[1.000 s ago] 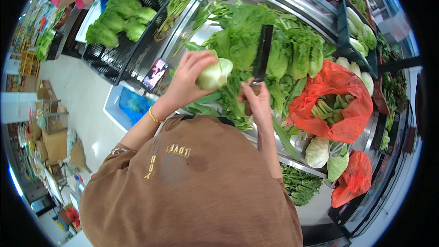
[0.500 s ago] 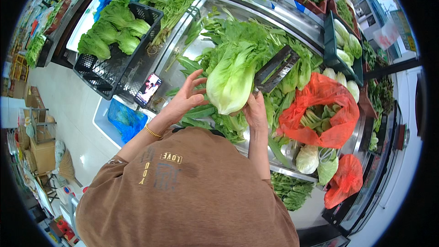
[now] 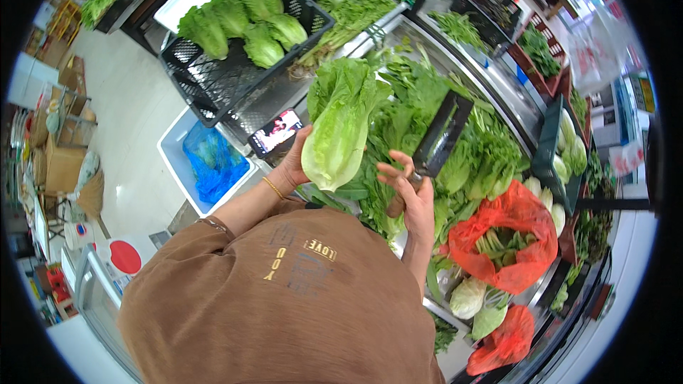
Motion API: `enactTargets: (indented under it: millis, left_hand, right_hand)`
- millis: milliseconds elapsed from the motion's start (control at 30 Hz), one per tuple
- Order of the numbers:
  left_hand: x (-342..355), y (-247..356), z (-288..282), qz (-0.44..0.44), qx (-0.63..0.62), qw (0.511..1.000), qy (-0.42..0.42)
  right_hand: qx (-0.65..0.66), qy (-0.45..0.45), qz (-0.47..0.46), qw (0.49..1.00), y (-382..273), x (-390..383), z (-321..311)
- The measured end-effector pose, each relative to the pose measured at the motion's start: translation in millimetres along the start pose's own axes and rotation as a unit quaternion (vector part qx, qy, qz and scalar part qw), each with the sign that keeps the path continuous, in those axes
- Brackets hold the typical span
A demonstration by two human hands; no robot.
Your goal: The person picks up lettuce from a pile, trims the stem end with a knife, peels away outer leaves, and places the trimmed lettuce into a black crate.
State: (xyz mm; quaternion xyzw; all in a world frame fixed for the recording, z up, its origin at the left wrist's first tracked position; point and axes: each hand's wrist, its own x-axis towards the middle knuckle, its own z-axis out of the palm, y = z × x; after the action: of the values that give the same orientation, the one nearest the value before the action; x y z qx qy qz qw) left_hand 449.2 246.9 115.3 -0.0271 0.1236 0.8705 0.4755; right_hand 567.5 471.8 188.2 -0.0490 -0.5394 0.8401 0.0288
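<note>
One white tub (image 3: 174,151) with one blue bag (image 3: 213,171) in it stands nearest me on the left; next come one black crate (image 3: 191,72) with at least four leafy heads (image 3: 265,46) (they overlap, so my count may be short) and one lit phone (image 3: 277,133). Then my two hands: one lettuce in the left, one knife in the right. Farther right are two red bags (image 3: 525,274), the upper one open around greens.

My left hand (image 3: 292,163) is curled around the lettuce (image 3: 334,128), holding it just beside the phone. It is a full, long head, light green, frilly leaves away from me, smooth whitish base towards me. My right hand (image 3: 416,203) grips the knife (image 3: 442,135) by its handle, some fingers lifted and spread; the broad dark blade slants away over the heap.

Far left, pale floor (image 3: 114,107) runs past a cardboard box (image 3: 64,163). In front of me, loose greens (image 3: 484,160) cover most of the metal table (image 3: 425,43). At the right, a dark green crate (image 3: 548,153) holds pale vegetables (image 3: 569,142).
</note>
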Motion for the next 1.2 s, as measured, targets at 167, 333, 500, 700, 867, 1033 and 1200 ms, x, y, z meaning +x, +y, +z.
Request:
enactTargets:
  millis: [167, 333, 500, 700, 867, 1033, 1200]
  left_hand:
    - [-10.2, 39.3, -20.5, 0.152, 0.072, 0.983, 0.075]
    - [-51.2, 159.5, -33.3, 0.398, 0.216, 0.874, 0.176]
    - [-84.8, 284.4, -74.0, 0.614, 0.319, 0.618, 0.373]
    - [-56.5, 364.1, -133.1, 0.567, 0.442, 0.265, 0.643]
    - [-14.5, 364.0, -145.4, 0.370, 0.321, 0.292, 0.821]
    - [-15.9, 358.7, -155.4, 0.453, 0.481, 0.152, 0.735]
    - [13.2, 302.4, -75.6, 0.523, 0.619, 0.130, 0.572]
  right_hand:
    - [-0.099, 0.049, 0.083, 0.990, 12.5, -12.8, -6.5]
    - [-0.074, 0.123, 0.094, 0.985, 25.5, -11.8, -1.0]
    - [-0.095, 0.144, 0.101, 0.980, 27.4, 6.2, 4.1]
    - [-0.113, 0.151, 0.112, 0.976, 22.1, 29.4, 16.3]
    - [-0.147, 0.127, 0.138, 0.971, 16.8, 47.7, 21.4]
    - [-0.137, 0.148, 0.158, 0.966, 16.8, 59.0, 16.8]
    - [-0.115, 0.159, 0.167, 0.966, 24.7, 74.3, 2.9]
